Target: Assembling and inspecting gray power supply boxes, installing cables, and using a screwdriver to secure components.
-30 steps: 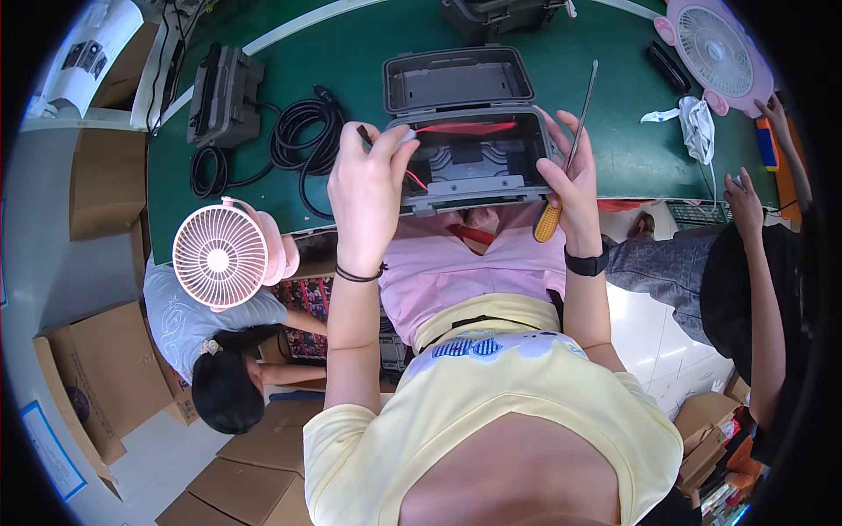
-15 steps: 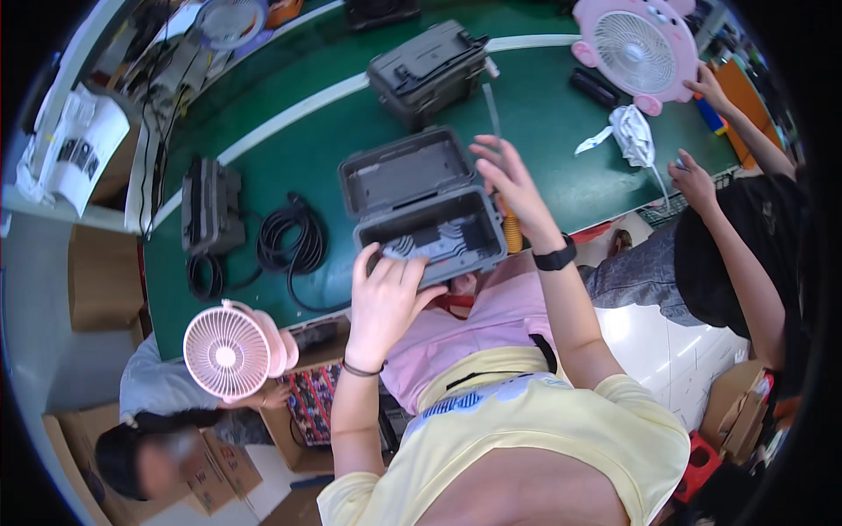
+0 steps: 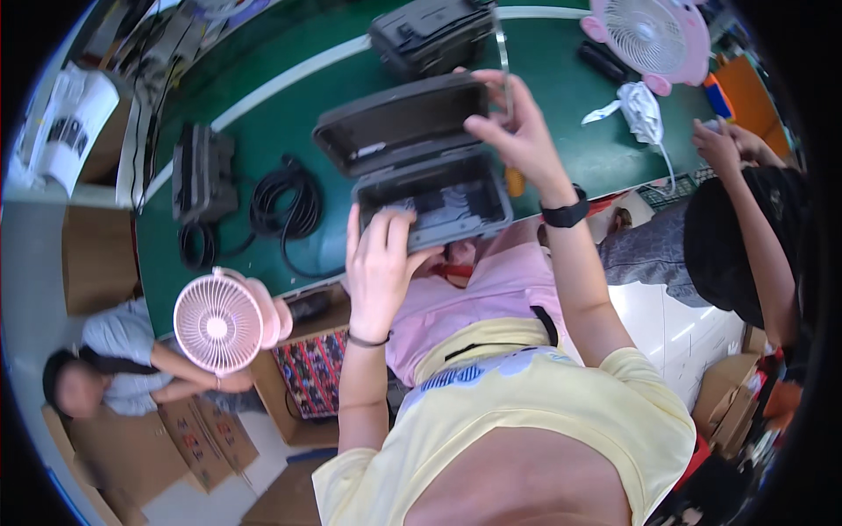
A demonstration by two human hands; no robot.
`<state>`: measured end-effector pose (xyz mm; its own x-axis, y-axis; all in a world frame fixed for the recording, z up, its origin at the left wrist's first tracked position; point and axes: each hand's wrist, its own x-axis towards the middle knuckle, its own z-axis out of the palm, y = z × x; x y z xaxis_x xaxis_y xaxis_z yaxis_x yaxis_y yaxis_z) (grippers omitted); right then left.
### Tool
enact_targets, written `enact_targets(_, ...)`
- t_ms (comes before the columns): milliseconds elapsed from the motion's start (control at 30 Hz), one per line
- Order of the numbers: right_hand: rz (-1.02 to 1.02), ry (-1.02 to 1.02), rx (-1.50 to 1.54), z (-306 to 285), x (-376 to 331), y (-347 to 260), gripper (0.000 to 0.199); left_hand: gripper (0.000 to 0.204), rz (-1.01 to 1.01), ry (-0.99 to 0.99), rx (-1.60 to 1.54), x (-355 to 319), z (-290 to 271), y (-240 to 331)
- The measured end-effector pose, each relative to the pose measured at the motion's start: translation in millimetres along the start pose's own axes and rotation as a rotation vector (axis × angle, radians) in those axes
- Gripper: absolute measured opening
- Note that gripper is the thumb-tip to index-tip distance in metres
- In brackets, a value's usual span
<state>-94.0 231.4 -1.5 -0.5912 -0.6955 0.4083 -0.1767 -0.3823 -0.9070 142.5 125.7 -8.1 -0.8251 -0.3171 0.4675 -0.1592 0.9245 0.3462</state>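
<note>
A dark grey hard plastic case sits at the table's near edge with its hinged lid raised. Grey pieces with curved ridges lie inside it. My left hand grips the near left wall, fingers over the rim and thumb along the front. At the lid's right edge, my right hand holds on, fingers behind and thumb in front. A thin pale rod rises above that hand, and a yellow piece shows below it; I cannot tell whether they are joined.
Another grey case stands behind, a third at left beside coiled black cable. A pink fan is at the near left edge. At right are a bear-shaped fan, a white-wrapped cord and a co-worker's hands.
The lid has swung up from lying further back, and my right hand has closed on its edge. My left hand stays on the near wall. The co-worker's hand has left the bear-shaped fan.
</note>
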Motion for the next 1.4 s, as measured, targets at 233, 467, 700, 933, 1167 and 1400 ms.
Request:
enact_targets(233, 0.155, 0.152, 0.059, 14.9, 0.7, -8.5, 0.030, 0.064, 0.003, 0.275, -0.031, -21.1, 14.6, -11.8)
enact_targets(467, 0.176, 0.144, 0.052, 21.8, 3.6, -3.6, 0.028, 0.106, -0.273, 0.426, -0.585, -40.0, 28.0, -20.7)
enact_targets(700, 0.123, 0.097, -0.040, 21.8, -11.8, -13.8, 0.024, 0.107, -0.412, 0.483, -0.827, -48.2, 34.1, -16.7)
enact_targets(933, 0.101, 0.116, -0.015, 28.0, -32.1, -22.3, 0.018, 0.093, -0.357, 0.530, -0.825, -52.8, 40.4, -15.1)
enact_targets(1167, 0.052, 0.009, -0.067, 22.6, -51.8, -26.0, 0.021, 0.088, -0.264, 0.548, -0.690, -54.9, 40.5, -15.6)
enact_targets(1400, 0.075, -0.140, -0.196, 21.1, -60.6, -12.1, 0.031, 0.089, -0.554, 0.604, -0.725, -36.8, 35.3, -15.2)
